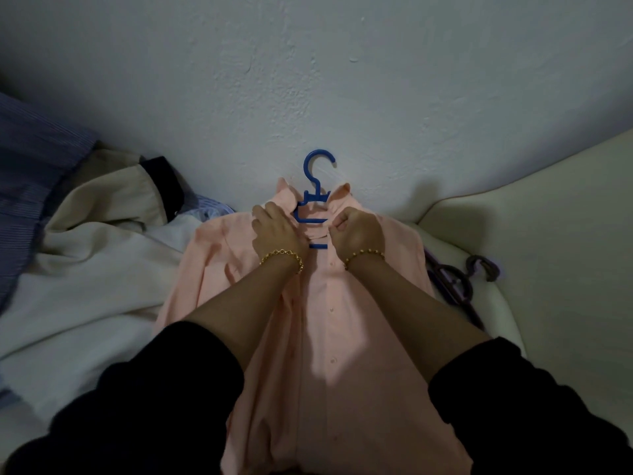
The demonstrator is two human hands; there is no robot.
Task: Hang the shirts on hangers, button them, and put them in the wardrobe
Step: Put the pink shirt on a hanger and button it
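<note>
Nearest, black sleeves (171, 389) were pushed up off both forearms, probably to keep the cuffs clear of the work. The pink shirt (329, 337) lay flat, front up, hem toward the person and collar away, so the placket ran straight out from them and was easy to reach. The front panels overlapped lower down, with a row of small buttons (331, 309) showing; I couldn't tell if they were fastened. At the neck, the left hand (274, 231) had its fingers curled over the left collar edge and gripped the cloth. The right hand (359, 231) was bunched tight, pinching the opposite placket edge. They seemed to be drawing the two sides together for the top button. Between them the blue hanger (313, 200) sat inside the shoulders, hook poking out past the collar onto the pale surface. Off left lay a cream garment (96, 269) and a striped shirt (30, 159), likely waiting. Just right lay spare dark hangers (452, 279). No wardrobe was visible.
</note>
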